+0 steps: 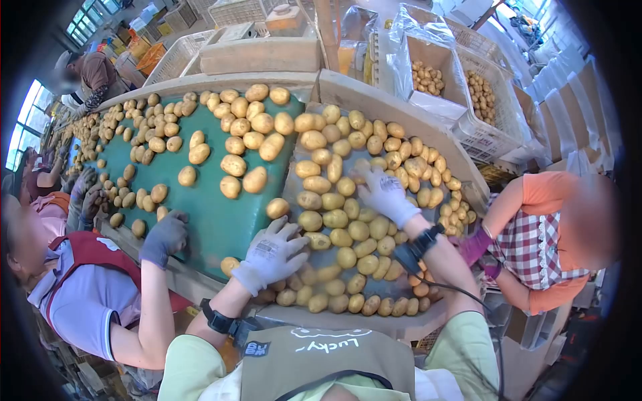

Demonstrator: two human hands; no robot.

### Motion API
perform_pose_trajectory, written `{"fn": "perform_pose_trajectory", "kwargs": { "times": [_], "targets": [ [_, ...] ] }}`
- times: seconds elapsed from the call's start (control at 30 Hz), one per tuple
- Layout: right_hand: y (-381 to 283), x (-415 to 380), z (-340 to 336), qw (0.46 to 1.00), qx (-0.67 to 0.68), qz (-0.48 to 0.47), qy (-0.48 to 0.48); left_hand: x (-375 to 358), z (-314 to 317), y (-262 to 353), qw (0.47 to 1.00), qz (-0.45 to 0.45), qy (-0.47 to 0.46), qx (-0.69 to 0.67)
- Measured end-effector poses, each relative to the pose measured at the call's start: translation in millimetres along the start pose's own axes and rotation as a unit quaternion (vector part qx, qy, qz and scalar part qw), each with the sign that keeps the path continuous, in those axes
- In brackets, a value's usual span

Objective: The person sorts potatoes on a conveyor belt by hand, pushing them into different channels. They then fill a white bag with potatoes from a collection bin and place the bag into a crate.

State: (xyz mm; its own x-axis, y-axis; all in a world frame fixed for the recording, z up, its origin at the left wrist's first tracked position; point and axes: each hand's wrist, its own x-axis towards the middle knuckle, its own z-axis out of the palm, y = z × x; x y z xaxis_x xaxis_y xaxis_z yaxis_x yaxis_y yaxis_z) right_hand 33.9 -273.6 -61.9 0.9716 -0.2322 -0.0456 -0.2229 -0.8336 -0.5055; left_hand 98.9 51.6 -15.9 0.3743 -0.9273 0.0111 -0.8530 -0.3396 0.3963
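Many potatoes lie close together on the sorting surface at the end of a green belt. My left hand, in a white glove, rests palm down at the belt's end with its fingers spread, beside the potatoes and holding none. My right hand, also gloved in white, reaches over the middle of the potatoes. Its fingers point away from me and touch or hover over some of them; the fingertips are partly blurred, and whether they grip a potato cannot be told.
Co-workers' gloved hands are near: a grey glove at the belt's left edge, purple gloves at the right rim. A wooden rim bounds the surface. Beyond it stand a lined box and a crate holding potatoes.
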Motion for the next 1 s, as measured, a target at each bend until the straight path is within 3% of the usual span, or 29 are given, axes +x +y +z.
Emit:
{"fn": "perform_pose_trajectory", "kwargs": {
  "times": [0.07,0.1,0.13,0.17,0.23,0.3,0.33,0.37,0.4,0.43,0.47,0.5,0.57,0.83,0.9,0.93,0.97,1.0],
  "targets": [
    [-3,-1,-55,0.974,-0.145,-0.168,-0.051,2,0,-1,1.000,0.002,0.005,0.000],
    [13,14,-67,0.983,-0.101,-0.151,-0.033,3,1,-3,1.000,0.006,0.009,-0.002],
    [6,29,-101,0.953,-0.271,-0.135,0.017,5,-1,-2,1.000,0.004,0.008,-0.007],
    [61,42,-107,0.946,-0.202,-0.193,0.168,3,-2,-1,1.000,0.002,0.001,-0.011],
    [27,79,-168,0.876,-0.293,-0.108,0.368,8,-8,-6,1.000,0.002,-0.001,-0.015],
    [39,100,-134,0.962,-0.095,-0.091,0.240,11,-10,-11,1.000,0.010,0.005,-0.021],
    [11,91,-106,0.972,-0.031,-0.121,0.199,8,-9,-11,0.999,0.012,0.001,-0.031],
    [-3,86,-70,0.986,-0.015,-0.132,0.101,6,-9,-10,0.999,0.006,-0.001,-0.034],
    [-16,77,-37,0.992,-0.058,-0.086,-0.072,7,-10,-11,0.999,0.003,-0.002,-0.034],
    [-36,55,-18,0.994,0.004,-0.094,-0.061,7,-10,-12,0.999,0.000,-0.004,-0.033],
    [-28,50,4,0.977,-0.135,-0.117,-0.114,6,-10,-12,0.999,0.004,0.005,-0.032],
    [-34,42,12,0.987,-0.104,-0.105,-0.070,5,-10,-14,0.999,0.001,0.006,-0.032],
    [-28,34,3,0.984,-0.066,-0.068,-0.154,2,-10,-16,0.999,0.013,0.014,-0.028],
    [29,-33,-23,0.987,-0.097,-0.053,-0.119,3,-19,-13,0.999,-0.008,-0.024,-0.027],
    [25,-19,-59,0.965,-0.201,-0.066,-0.158,3,-19,-14,1.000,0.002,-0.017,-0.025],
    [39,-11,-76,0.989,-0.141,-0.040,0.010,4,-18,-13,0.999,0.004,-0.022,-0.026],
    [54,-7,-88,0.981,-0.078,-0.008,0.176,5,-17,-10,0.999,-0.001,-0.022,-0.028],
    [62,-4,-90,0.981,-0.075,-0.002,0.177,8,-15,-6,0.999,-0.004,-0.020,-0.026]
  ]
}}
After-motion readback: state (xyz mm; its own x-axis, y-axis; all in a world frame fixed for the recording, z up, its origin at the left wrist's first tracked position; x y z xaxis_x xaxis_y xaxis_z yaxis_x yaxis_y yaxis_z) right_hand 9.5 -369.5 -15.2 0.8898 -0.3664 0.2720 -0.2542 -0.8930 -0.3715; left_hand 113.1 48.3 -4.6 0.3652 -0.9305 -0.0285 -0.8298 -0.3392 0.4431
